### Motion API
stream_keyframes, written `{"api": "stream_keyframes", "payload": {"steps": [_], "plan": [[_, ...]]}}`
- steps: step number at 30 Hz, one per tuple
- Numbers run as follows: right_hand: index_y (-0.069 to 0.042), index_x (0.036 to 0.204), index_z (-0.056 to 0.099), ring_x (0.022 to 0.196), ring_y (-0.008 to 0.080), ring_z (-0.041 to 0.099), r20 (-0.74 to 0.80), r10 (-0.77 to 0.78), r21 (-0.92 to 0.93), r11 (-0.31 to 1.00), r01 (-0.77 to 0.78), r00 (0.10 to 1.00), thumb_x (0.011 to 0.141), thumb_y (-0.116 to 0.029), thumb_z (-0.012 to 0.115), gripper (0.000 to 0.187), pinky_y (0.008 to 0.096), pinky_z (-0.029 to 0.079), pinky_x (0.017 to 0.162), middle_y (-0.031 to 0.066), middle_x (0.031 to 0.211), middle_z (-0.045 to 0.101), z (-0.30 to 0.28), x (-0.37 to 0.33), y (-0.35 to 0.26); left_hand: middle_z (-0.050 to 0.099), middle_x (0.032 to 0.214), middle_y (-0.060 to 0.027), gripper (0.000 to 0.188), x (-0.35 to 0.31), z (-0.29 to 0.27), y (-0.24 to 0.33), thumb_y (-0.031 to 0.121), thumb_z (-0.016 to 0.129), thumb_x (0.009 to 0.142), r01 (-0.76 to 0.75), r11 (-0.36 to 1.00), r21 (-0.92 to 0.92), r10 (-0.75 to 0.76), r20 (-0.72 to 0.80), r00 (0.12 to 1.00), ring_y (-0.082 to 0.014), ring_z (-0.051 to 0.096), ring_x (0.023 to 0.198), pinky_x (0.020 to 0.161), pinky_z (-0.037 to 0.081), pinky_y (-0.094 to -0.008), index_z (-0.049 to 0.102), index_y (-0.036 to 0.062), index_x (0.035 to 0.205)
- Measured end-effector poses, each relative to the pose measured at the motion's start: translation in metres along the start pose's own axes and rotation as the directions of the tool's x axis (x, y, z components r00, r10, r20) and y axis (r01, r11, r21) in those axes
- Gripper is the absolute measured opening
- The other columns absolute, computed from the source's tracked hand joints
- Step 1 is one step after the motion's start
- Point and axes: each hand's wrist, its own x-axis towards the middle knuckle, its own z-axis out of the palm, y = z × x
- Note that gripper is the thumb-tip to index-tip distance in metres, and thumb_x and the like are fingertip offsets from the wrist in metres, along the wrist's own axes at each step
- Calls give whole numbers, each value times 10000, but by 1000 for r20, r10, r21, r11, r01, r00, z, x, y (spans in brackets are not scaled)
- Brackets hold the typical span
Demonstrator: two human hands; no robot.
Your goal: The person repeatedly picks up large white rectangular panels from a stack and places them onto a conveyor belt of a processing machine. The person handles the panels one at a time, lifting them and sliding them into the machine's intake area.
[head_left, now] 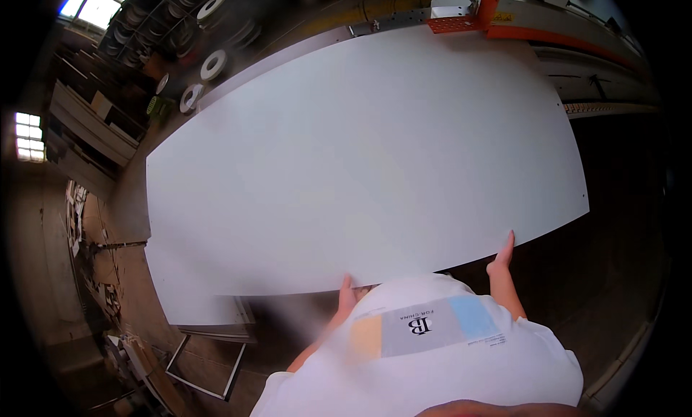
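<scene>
A large white panel [360, 157] spreads flat across most of the view, with small dark holes along its right edge. My left hand [349, 296] grips its near edge, thumb on top and fingers mostly hidden by the edge. Farther right, my right hand [502, 260] holds the same edge, its thumb pointing up onto the white face and its other fingers out of sight. Between the two hands, the panel's near edge meets the front of my white shirt.
A machine with an orange guard [481, 17] stands at the far right edge of the panel. Rolls of banding [213, 64] and racks lie at the far left. Stacked boards [94, 121] sit at left. Another white board [194, 305] and a metal frame [205, 392] are at lower left.
</scene>
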Motion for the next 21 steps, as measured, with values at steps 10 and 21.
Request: {"api": "stream_keyframes", "payload": {"steps": [10, 21], "plan": [[-217, 1226, 568, 1025, 144, 553, 31, 211, -138, 969, -204, 977, 813, -651, 584, 599, 360, 446, 806, -37, 1173, 605, 74, -87, 88, 481, 1353, -142, 636, -30, -102, 138, 533, 414, 993, -268, 879, 394, 368, -204, 907, -325, 465, 1232, 1116, 288, -510, 406, 34, 1387], [-133, 1376, 433, 1202, 306, 505, 339, 633, -502, 748, -435, 696, 881, -624, 555, 707, 552, 272, 1102, 134, 1318, 509, 130, -182, 229, 590, 920, -65, 535, -65, -210, 285, 596, 524, 922, -349, 798, 491, 529, -295, 796, -219, 555, 817, 765, 464, -417, 561, 104, 1129]]}}
